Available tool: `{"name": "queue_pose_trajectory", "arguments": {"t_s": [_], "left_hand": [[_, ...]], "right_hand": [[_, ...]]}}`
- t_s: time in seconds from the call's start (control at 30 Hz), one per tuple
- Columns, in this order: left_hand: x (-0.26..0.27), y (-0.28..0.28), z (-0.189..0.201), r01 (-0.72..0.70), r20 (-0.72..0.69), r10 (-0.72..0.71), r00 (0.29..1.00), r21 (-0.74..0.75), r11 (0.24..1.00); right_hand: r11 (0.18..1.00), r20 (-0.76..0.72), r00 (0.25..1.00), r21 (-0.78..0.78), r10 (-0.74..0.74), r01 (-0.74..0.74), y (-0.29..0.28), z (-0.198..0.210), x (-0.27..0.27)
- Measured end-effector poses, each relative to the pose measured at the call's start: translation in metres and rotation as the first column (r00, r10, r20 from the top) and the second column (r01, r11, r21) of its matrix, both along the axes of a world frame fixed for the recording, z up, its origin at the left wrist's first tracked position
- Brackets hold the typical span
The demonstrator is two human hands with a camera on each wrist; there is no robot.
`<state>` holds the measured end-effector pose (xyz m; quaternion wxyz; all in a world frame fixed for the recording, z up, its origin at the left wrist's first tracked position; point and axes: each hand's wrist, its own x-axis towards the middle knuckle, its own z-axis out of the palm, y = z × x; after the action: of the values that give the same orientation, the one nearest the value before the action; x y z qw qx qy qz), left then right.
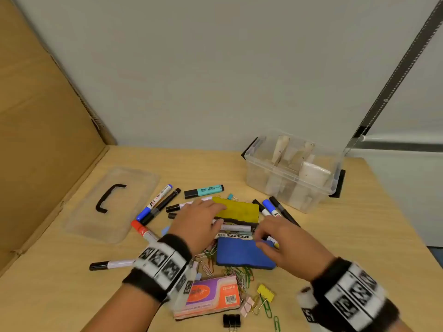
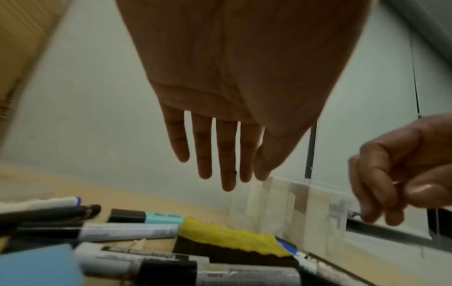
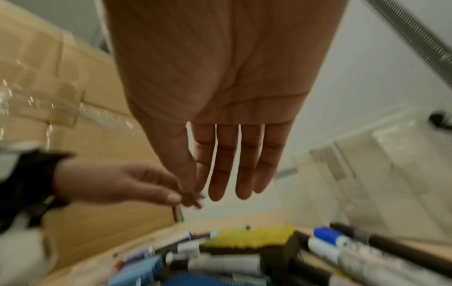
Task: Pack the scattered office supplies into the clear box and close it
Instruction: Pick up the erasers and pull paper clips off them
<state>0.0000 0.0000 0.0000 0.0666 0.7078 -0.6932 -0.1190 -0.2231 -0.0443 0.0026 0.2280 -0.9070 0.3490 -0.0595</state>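
Both hands [image 1: 199, 224] [image 1: 285, 245] hover with fingers [image 2: 226, 154] straight, seemingly just above the scattered markers [image 1: 236, 228].

The clear box [image 1: 291, 173] stands open beyond the right hand [image 1: 284, 245], pale things already inside (black latches at its ends). Its lid [image 1: 112, 204], flat with a black handle, lies left of the left hand [image 1: 199, 226]. Under both hands sit the yellow eraser [image 1: 237, 209], blue eraser [image 1: 242, 254] and markers [image 1: 157, 202]; paper clips [image 1: 242, 275] spread nearer the wrists.
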Motion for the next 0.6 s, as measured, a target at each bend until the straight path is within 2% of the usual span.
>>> {"name": "queue_pose_trajectory", "arguments": {"t_s": [0.13,0.23,0.43,0.53,0.6], "left_hand": [[-0.004,-0.048,-0.017,0.147,0.083,-0.175,0.981,0.269,0.952],[-0.003,-0.069,-0.027,0.209,0.138,-0.266,0.954,0.33,0.921],[0.001,-0.092,-0.03,0.23,0.16,-0.288,0.944,0.308,0.923],[0.003,-0.095,-0.032,0.227,0.189,-0.297,0.936,0.324,0.919],[0.003,-0.095,-0.033,0.229,0.192,-0.299,0.935,0.319,0.92]], "right_hand": [[0.993,-0.23,0.967,0.074,0.108,-0.093,-0.014,-0.033,0.026],[0.988,-0.32,0.935,0.045,0.152,-0.145,-0.018,-0.057,0.033],[0.994,-0.283,0.953,0.031,0.106,-0.102,-0.018,-0.063,0.037],[0.984,-0.197,0.977,0.17,0.083,-0.049,-0.021,-0.061,0.031],[0.956,-0.088,0.996,0.293,-0.004,0.03,-0.026,-0.051,0.025]]}}
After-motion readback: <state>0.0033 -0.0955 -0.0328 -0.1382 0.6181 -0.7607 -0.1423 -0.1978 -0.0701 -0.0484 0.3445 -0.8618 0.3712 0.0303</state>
